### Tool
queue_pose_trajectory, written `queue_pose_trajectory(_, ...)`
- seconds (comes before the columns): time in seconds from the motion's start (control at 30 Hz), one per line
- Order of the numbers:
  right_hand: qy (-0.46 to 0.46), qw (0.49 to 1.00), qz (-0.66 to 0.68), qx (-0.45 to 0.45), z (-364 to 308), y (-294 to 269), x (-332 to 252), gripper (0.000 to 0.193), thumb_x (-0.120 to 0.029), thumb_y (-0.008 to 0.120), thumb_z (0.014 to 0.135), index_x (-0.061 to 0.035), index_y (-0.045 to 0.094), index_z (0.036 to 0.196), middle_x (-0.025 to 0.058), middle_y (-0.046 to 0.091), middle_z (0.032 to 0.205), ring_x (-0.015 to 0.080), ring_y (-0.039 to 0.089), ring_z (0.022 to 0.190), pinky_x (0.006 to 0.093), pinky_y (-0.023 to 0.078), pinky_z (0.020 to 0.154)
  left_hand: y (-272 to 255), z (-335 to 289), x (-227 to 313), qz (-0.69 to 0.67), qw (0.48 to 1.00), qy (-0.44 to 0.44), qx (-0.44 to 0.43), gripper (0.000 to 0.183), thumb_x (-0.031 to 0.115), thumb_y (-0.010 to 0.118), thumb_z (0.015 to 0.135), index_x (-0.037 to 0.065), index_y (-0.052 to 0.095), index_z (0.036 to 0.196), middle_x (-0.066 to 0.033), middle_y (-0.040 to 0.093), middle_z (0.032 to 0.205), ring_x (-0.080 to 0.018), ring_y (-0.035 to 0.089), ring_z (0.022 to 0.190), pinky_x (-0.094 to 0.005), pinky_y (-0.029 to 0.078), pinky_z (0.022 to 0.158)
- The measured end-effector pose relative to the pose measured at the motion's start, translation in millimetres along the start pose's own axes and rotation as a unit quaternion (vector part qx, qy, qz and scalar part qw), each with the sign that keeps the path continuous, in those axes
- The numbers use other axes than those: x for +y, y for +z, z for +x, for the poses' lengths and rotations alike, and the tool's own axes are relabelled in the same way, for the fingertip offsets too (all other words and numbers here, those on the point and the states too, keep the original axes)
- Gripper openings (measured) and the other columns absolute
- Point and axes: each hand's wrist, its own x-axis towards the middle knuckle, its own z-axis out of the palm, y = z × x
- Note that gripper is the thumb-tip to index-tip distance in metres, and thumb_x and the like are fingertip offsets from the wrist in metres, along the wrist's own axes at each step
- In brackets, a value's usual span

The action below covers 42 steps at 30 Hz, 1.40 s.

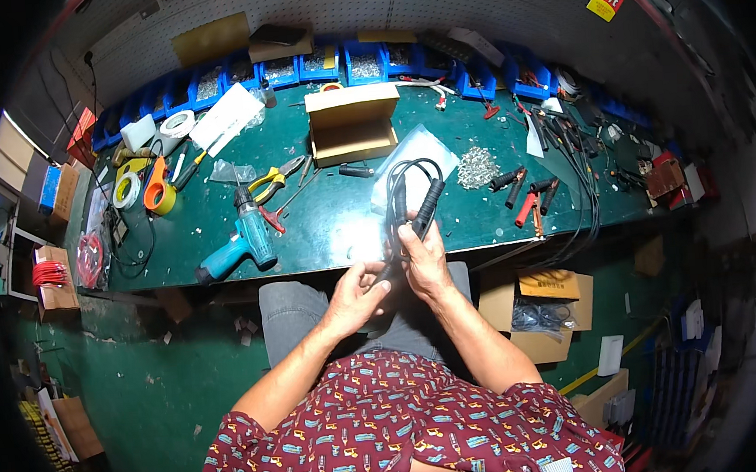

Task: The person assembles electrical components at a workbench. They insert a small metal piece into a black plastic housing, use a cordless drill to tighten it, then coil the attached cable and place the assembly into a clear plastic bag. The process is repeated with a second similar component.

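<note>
A looped black cable (pixel 390 202) with thick ribbed black ends (pixel 429 204) stands up from my right hand (pixel 425 261) at the bench's front edge. The right fingers are closed round the bundle, thumb on the ribbed pieces. Lower and to the left, my left hand (pixel 358 299) has its thumb and fingers bent about the lower end of the same cable; part of that end is hidden by the fingers. Behind the loops lies a clear plastic bag (pixel 444 151) on the green bench top (pixel 325 226). An open cardboard box (pixel 356 143) stands beyond it.
Left on the bench lie a teal cordless drill (pixel 242 241), yellow-handled pliers (pixel 276 180) and an orange tape roll (pixel 160 197). A heap of small metal parts (pixel 478 168) and red and black clamps (pixel 533 203) lie right. Blue bins (pixel 366 64) line the back. A carton (pixel 537 317) sits below.
</note>
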Motion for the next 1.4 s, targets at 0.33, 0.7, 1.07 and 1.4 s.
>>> queue_pose_trajectory(0.33, 0.023, 0.983, -0.170, -0.065, -28, -5, 4, 0.042, -0.013, 0.062, 0.102, -0.0017, 0.043, 0.138, 0.0060, 0.066, 0.105, 0.0121, 0.067, 0.091, 0.0283, 0.057, 0.083, -18, 31, 6, -0.159, 0.979, 0.077, 0.098, 0.054, 0.040, 0.053, 0.109, 0.001, 0.047, 0.147, -0.0056, 0.069, 0.120, -0.0094, 0.066, 0.098, -0.0265, 0.054, 0.083)
queue_pose_trajectory(0.7, 0.083, 0.974, -0.212, 0.006, -41, 18, 45, 0.050, -0.020, 0.074, 0.096, -0.0014, 0.050, 0.136, 0.0058, 0.060, 0.123, 0.0145, 0.057, 0.113, 0.0311, 0.049, 0.098, 7, 22, -17, -0.143, 0.966, 0.097, 0.194, 0.030, 0.021, 0.070, 0.100, 0.000, 0.065, 0.121, -0.0035, 0.069, 0.107, -0.0129, 0.064, 0.096, -0.0300, 0.052, 0.087)
queue_pose_trajectory(1.07, 0.131, 0.991, -0.014, -0.020, -32, -12, 23, 0.035, -0.016, 0.073, 0.098, -0.0051, 0.059, 0.128, 0.0007, 0.067, 0.104, 0.0110, 0.066, 0.095, 0.0257, 0.054, 0.086, 8, 36, -21, -0.014, 0.998, 0.058, 0.022, 0.066, 0.053, 0.050, 0.107, -0.002, 0.058, 0.141, -0.0134, 0.060, 0.138, -0.0221, 0.054, 0.129, -0.0370, 0.041, 0.111)
queue_pose_trajectory(1.4, 0.106, 0.986, 0.121, 0.046, -50, -82, -8, 0.042, -0.024, 0.065, 0.104, -0.0078, 0.047, 0.139, 0.0076, 0.065, 0.109, 0.0185, 0.068, 0.097, 0.0408, 0.064, 0.083, -7, 200, 61, 0.522, 0.814, 0.158, 0.201, 0.062, 0.043, 0.080, 0.082, -0.002, 0.067, 0.123, -0.0256, 0.073, 0.108, -0.0413, 0.070, 0.104, -0.0494, 0.054, 0.090)
